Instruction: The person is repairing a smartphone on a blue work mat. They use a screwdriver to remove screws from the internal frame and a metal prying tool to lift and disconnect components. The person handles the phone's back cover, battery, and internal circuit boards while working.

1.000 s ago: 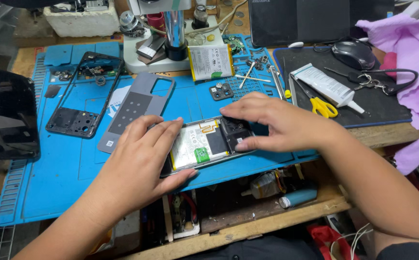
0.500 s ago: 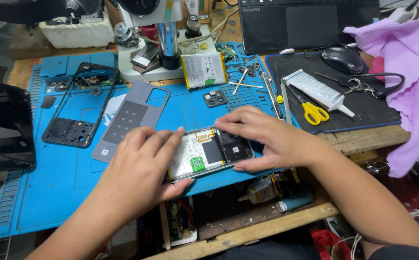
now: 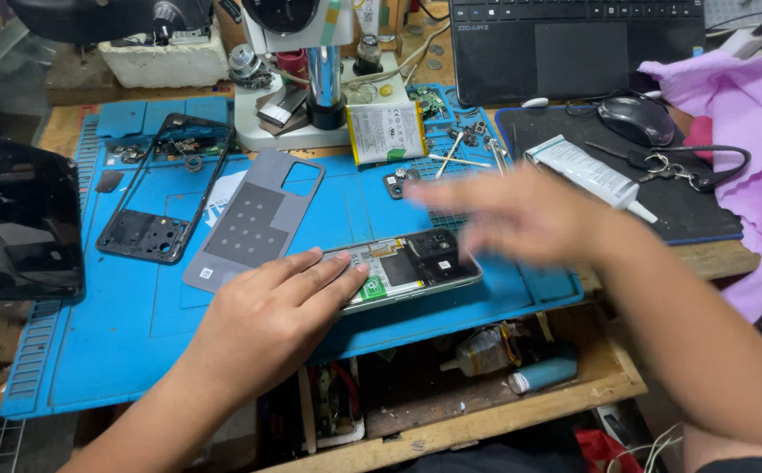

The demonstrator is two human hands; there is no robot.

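Note:
An opened phone (image 3: 411,267) lies face down on the blue work mat (image 3: 118,342), its circuit boards showing. My left hand (image 3: 267,320) rests flat on the phone's left half, fingers spread over it. Blurred with motion, my right hand (image 3: 521,215) hovers above and to the right of the phone, fingers apart and holding nothing. A grey back cover (image 3: 254,223) lies just left of the phone. A black phone frame (image 3: 166,188) lies further left.
A phone battery (image 3: 387,131) leans by the microscope base (image 3: 311,105). Tweezers and small parts (image 3: 455,149) lie behind the phone. A white glue tube (image 3: 587,173), keys and a mouse (image 3: 637,118) sit on a black mat. A dark screen panel (image 3: 17,219) is at left, purple cloth (image 3: 749,114) at right.
My right hand has lifted off the phone's right end and swung up and to the right. My left hand stays pressed on the phone.

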